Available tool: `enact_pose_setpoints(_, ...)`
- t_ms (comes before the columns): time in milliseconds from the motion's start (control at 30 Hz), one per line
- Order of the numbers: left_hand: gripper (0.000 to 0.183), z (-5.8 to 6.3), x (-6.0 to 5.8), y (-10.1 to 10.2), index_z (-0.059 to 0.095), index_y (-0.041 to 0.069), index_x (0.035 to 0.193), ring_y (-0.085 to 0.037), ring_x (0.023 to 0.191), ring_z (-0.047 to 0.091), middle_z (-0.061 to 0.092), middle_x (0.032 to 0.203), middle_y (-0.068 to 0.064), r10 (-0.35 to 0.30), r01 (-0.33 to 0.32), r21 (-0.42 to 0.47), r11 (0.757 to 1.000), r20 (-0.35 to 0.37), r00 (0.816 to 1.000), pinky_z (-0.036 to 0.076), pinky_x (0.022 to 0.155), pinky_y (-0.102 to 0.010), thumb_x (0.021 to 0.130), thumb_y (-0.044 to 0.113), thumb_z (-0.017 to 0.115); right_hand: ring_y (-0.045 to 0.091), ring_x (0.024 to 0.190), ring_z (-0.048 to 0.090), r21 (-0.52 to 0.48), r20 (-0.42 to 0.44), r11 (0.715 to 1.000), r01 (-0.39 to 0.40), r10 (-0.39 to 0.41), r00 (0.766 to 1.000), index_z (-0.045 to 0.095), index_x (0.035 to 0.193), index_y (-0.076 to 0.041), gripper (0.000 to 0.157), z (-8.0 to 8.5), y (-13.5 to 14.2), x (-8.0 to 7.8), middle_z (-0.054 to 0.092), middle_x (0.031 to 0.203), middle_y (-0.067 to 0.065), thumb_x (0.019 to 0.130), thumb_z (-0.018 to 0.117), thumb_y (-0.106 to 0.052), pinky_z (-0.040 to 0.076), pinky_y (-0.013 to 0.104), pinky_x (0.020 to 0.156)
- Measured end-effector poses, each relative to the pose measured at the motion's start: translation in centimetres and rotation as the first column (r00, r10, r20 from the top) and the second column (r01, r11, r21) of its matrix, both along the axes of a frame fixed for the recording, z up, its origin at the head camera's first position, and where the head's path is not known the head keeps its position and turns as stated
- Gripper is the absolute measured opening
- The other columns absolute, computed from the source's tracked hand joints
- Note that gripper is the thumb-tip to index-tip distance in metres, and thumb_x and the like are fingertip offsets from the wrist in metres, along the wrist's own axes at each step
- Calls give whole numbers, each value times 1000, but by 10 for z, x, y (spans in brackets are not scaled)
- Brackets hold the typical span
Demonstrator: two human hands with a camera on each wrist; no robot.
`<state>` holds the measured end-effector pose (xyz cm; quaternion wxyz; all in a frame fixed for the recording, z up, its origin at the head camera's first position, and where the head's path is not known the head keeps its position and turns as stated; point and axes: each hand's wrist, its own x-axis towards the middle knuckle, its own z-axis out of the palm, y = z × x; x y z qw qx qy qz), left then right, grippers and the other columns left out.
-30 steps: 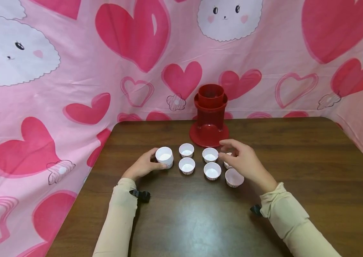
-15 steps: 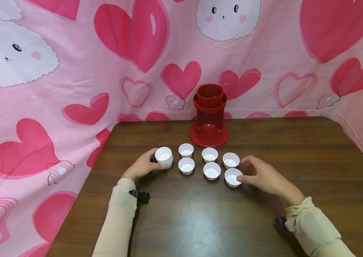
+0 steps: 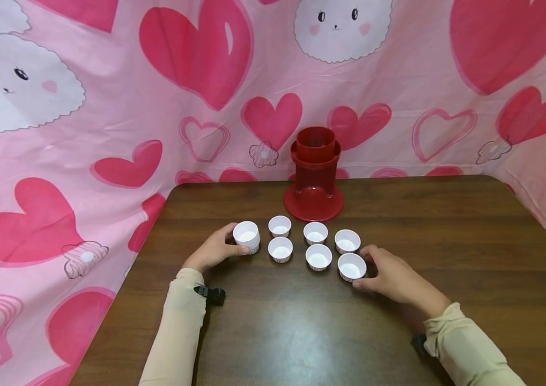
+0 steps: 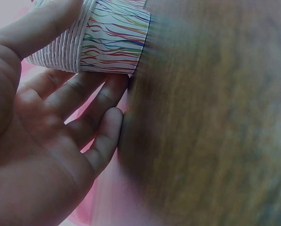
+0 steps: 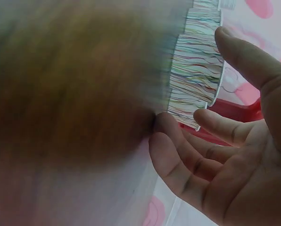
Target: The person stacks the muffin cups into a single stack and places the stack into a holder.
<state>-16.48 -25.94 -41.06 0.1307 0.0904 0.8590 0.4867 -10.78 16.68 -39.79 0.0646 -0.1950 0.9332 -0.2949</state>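
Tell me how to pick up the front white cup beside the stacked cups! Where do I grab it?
I'd pinch the front white cup by its outer wall, just below the rim, thumb and fingers on its left and right. It stands upright and narrows downward. Come from the near side: bare table lies there, while another cup stands right behind it.

Cups (image 3: 318,258) matt paper; red stand (image 3: 315,179) glossy plastic; tabletop (image 3: 297,327) smooth wood; backdrop (image 3: 273,64) cloth.
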Motion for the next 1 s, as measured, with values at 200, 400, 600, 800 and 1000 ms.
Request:
enact_pose_setpoints(200,68,0,0,1,52,5,141,-32,126,51,61,132,-14,-1,1,4,1000,-5,1000,33,108,-55,84,20,85,29,98,62,5,-24,1000,0,0,1000,59,120,-3,63,-2,-1,1,65,106,9,75,90,-34,49,51,83)
enact_pose_setpoints(400,67,0,-1,1,52,5,140,-32,126,51,61,131,-14,-1,1,-2,1000,-9,1000,34,108,-54,84,19,85,27,95,63,16,-43,1000,-8,8,999,62,117,-7,55,-3,-1,0,67,104,6,77,89,-33,49,50,82)
enact_pose_setpoints(600,66,0,-1,0,53,6,140,-32,127,51,61,131,-13,-3,3,-4,1000,-10,1000,34,108,-54,83,19,85,31,100,64,23,-44,1000,-11,12,999,61,121,-5,59,-3,-1,1,68,109,9,77,88,-35,49,53,85)
enact_pose_setpoints(800,66,0,0,0,53,6,140,-33,126,51,61,131,-14,-7,7,-4,1000,-18,1000,34,108,-55,84,21,84,33,104,64,35,-34,999,-9,10,999,60,124,-3,63,-3,-2,0,67,113,12,78,87,-37,49,56,88)
enact_pose_setpoints(1000,67,-1,0,-1,52,5,141,-33,126,51,61,131,-14,-9,9,3,1000,-22,1000,35,108,-54,84,19,85,34,104,63,33,-43,999,-14,15,999,61,124,-5,60,-4,-3,0,67,114,11,79,87,-35,48,56,89)
